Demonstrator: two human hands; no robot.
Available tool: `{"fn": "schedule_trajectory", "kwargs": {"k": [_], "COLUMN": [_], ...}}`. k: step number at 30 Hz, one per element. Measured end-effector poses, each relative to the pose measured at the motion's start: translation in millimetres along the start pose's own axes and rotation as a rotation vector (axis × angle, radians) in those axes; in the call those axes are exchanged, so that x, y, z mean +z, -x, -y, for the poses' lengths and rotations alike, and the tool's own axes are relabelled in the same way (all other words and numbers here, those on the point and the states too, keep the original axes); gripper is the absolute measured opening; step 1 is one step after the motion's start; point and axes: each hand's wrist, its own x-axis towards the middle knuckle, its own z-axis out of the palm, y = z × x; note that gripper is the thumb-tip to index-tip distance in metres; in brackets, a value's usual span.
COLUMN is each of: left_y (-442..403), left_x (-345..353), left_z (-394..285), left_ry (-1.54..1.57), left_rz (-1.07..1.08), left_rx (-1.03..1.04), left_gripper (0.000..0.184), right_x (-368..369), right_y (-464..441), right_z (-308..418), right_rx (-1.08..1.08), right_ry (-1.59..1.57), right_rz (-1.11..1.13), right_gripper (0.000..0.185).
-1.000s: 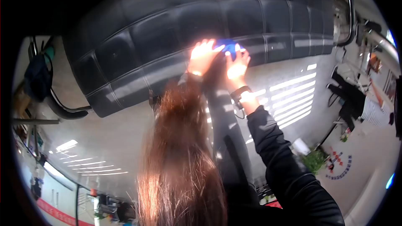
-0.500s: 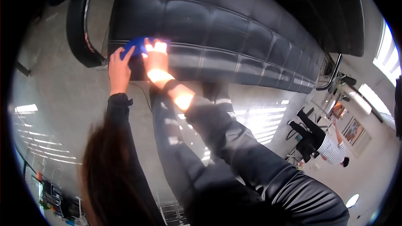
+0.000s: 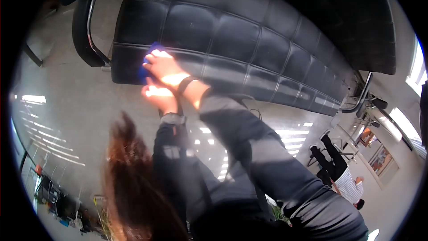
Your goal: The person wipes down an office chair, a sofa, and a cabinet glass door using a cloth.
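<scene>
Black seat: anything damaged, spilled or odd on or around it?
Nothing stands out: no tear or spill shows on the seat. The right hand rests on a blue cloth; bright floor stripes look like sunlight.

No text, label, brand, number or sign can be read.

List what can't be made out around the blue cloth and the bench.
Head view:
- Blue cloth: partly hidden under the right hand.
- Left hand: fingertips blurred by glare; contact unclear.
- Black padded bench: far side cut off by the top edge.
- Distant person: hands too small.
</scene>
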Motion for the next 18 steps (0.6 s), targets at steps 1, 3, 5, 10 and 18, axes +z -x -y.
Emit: {"fn": "schedule_trajectory", "kwargs": {"k": [1,3,5,10,18], "left_y": [19,68,117,257,415], "left_x": [11,27,42,110,187], "left_z": [-17,-57,-95,-188,-301], "left_ry": [-0.004,-0.042,-0.033,-0.202,-0.185], "left_rz": [0.004,0.042,0.164,0.558,1.108], "left_rx": [-0.025,0.105,0.154,0.318,0.836], "left_gripper": [0.046,0.046,0.048,0.059,0.047], "right_x": [-15,-44,-93,-186,-281], "right_y": [19,67,127,303,562], "right_z": [-15,-50,-86,-190,-245], "right_rx": [-0.002,0.047,0.124,0.273,0.884], "right_ry": [0.035,0.033,0.007,0.216,0.311], "right_rz": [-0.023,0.037,0.077,0.088,-0.009], "right_gripper": [0.022,0.018,0.023,0.043,0.039]}}
